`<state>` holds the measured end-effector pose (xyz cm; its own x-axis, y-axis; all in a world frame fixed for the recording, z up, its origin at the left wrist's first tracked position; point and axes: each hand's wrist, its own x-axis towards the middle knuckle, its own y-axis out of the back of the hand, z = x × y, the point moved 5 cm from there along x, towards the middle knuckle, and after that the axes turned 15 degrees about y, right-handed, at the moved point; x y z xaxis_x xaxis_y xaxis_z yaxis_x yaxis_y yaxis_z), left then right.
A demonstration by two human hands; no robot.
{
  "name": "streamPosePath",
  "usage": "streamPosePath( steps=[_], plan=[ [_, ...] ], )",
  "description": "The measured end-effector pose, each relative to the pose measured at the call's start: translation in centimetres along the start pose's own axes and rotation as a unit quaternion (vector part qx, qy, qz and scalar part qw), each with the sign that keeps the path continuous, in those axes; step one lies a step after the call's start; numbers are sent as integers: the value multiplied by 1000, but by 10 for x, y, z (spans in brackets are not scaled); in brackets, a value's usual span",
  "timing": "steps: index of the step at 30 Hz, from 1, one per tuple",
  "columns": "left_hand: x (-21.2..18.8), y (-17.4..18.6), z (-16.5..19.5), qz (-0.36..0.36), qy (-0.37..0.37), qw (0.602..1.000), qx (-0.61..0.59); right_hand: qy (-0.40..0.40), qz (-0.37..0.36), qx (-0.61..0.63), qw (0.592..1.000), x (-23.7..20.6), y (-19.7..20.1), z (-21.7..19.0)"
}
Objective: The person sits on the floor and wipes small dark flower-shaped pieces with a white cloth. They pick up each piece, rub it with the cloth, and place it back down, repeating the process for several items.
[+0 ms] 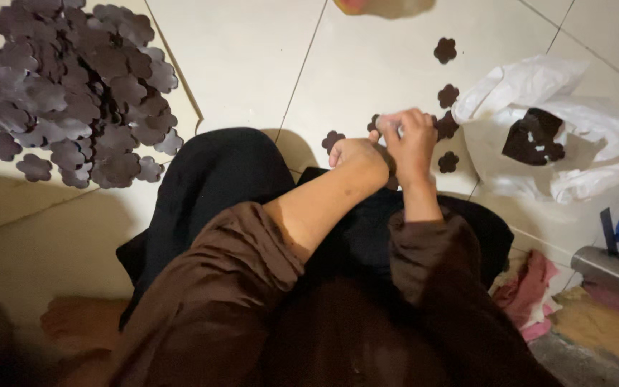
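The person sits on the pale tiled floor [252,50] with both hands raised together over the knees, just beside the white plastic bag [582,143]. The right hand [411,143] is curled, its fingertips pinched on a small pale piece [388,123] whose kind cannot be told. The left hand [356,154] is loosely closed and touches the right one; whether it grips anything cannot be told. A few dark brown flower-shaped cut-outs [445,50] lie scattered on the floor between the hands and the bag, some just beside the bag's near edge. More dark pieces [535,136] show through the bag's open mouth. Well apart from the bag, beyond the black-clad knee [216,172], lies a big heap of the same flower shapes [73,86].
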<state>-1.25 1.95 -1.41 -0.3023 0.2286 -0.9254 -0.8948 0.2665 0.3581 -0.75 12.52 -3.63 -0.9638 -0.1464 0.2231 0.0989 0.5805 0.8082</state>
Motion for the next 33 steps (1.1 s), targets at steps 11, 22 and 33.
streamPosePath(
  steps=[11, 22, 33],
  plan=[
    [12, -3, 0, -4, 22, 999, -24, 16, 34, 10, 999, -14, 1, 3],
    [8, 2, -6, -6, 2, 1000, -21, 13, 22, -29, 999, -21, -4, 7],
    [23, -4, -6, 39, 14, 998, -48, -28, 7, 11, 1000, -27, 5, -10]
  ],
)
